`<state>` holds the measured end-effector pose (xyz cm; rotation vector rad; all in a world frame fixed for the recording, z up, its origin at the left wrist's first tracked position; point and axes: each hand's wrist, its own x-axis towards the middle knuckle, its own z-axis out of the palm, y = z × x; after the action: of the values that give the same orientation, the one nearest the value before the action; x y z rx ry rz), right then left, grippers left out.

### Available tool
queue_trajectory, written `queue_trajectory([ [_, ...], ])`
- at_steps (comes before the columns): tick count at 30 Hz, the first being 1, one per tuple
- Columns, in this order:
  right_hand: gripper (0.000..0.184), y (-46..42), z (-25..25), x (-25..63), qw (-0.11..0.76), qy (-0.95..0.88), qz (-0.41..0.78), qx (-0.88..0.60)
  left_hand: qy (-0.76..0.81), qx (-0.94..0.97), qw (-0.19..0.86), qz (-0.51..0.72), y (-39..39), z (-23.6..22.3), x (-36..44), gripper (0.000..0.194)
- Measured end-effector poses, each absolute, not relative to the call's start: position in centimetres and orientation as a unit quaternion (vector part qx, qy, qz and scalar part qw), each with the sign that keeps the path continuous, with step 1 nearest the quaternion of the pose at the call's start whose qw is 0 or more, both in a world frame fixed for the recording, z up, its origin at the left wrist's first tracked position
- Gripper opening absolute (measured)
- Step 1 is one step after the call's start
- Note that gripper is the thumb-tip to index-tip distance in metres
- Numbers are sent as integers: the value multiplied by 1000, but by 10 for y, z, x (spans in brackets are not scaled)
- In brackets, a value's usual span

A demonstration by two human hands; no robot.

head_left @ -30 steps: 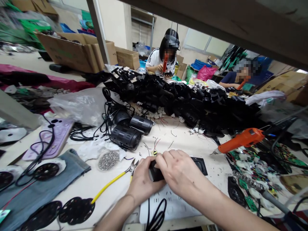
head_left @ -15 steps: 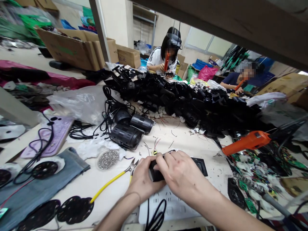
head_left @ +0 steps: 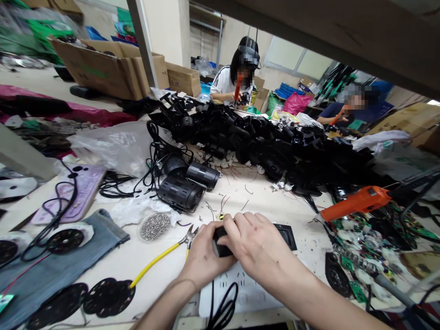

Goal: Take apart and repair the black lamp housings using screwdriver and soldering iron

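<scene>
Between my two hands is a black plastic housing point(head_left: 222, 247), largely covered by my fingers. My left hand point(head_left: 202, 254) wraps its left side, thumb along the near edge. Over its top and right side bends my right hand point(head_left: 252, 243), fingers curled against it. A small yellow component point(head_left: 222, 216) with thin wires shows just beyond my fingertips. Another flat black plastic part point(head_left: 287, 237) lies right of my right hand. Yellow-handled cutters point(head_left: 161, 256) rest beside my left hand. Under my wrists is a white power strip point(head_left: 242, 295) with a black cable point(head_left: 223, 307).
A dish of screws point(head_left: 155, 226) and black cylindrical housings point(head_left: 182, 192) lie left of centre. An orange electric screwdriver point(head_left: 357, 203) hangs at right above circuit boards point(head_left: 357, 291). Black parts point(head_left: 240, 133) are heaped across the back; two people work beyond. A beam point(head_left: 326, 41) crosses overhead.
Both hands stay around the black housing, with only a slight shift of the right fingers. The orange screwdriver sits slightly farther right and higher in view.
</scene>
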<state>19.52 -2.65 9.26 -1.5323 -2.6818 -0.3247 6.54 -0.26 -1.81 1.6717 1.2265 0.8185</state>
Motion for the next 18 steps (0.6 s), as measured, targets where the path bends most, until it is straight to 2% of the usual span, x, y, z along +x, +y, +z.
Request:
queue_trajectory([
  [2, 15, -27, 94, 195, 7, -869, -121, -480, 501, 674, 435, 324, -2, -16, 66, 45],
  [7, 21, -31, 105, 192, 34, -903, -73, -422, 490, 698, 408, 327, -2, -18, 65, 31],
  [13, 14, -29, 97, 194, 27, -893, -89, -440, 494, 686, 422, 328, -2, -23, 65, 38],
  [18, 24, -28, 100, 195, 18, -898, -70, -435, 493, 690, 415, 329, -2, -19, 65, 38],
])
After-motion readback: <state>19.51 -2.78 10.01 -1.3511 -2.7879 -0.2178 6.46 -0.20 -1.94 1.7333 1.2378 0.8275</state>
